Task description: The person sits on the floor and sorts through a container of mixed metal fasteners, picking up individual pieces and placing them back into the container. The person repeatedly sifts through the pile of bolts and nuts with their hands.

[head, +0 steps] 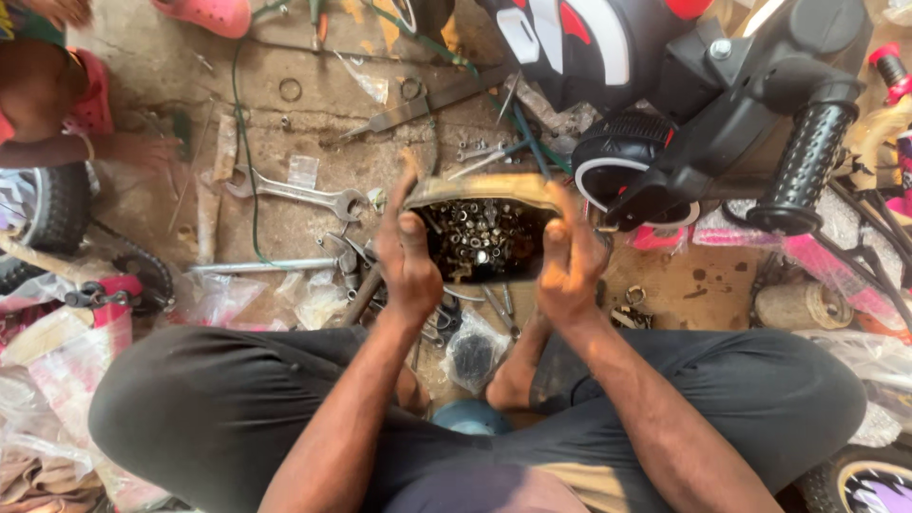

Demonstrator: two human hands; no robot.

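Hands numbered two: left hand (410, 255) and right hand (570, 261) gripped one worn box (484, 195) of countless nuts above crossed legs, fingers curled tight on its sides. One spanner (299, 193) lay left of it.

**Bare arms, dark trousers, bare feet**

The person's arms are uncovered from above the elbow down to the wrist, with no sleeve, watch, band or glove on either. The left hand (410, 261) and the right hand (570, 266) are bare too, grimy with dark smudges over the knuckles and fingers. Across the lower half of the frame run dark grey, near-black trousers (218, 408) of smooth, plain cloth, wrinkled at the knees. At lower centre shows a bare foot (513, 380), without shoe or sock. At the bottom edge a strip of tan cloth (570, 480) lies beside a dull purple-grey patch.
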